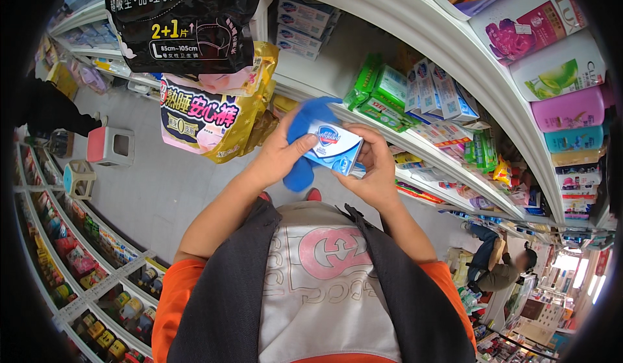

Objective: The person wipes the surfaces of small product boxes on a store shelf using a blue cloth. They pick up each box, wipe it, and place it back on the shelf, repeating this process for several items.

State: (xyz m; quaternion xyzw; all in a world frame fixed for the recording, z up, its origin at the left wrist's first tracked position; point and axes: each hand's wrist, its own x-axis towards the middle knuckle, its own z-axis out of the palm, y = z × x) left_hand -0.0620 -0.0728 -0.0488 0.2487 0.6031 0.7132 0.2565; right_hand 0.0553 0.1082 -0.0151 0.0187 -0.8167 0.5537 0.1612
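Observation:
In front of my chest, a white and blue Safeguard soap box point(333, 147) is held between both hands. My left hand point(281, 151) has its thumb on the near left end of the box and a blue cloth point(299, 174) bunched under its fingers. The cloth spreads behind the box and hangs below it. My right hand point(375, 168) grips the opposite end, fingers along the far edge and thumb at the lower corner. Beyond the hands, the shelf point(321, 83) carries stacked Safeguard boxes point(304, 27), green-wrapped soap packs point(379, 92) and more upright soap boxes point(440, 90).
Hanging packs of sanitary pants point(199, 114) jut out at upper left. Shampoo bottles point(557, 71) line the upper right shelf. Two stools, one red-topped point(109, 146) and one blue-topped point(79, 179), stand on the left floor. One person point(501, 265) is at right; another person's dark-clothed legs point(53, 105) show at left.

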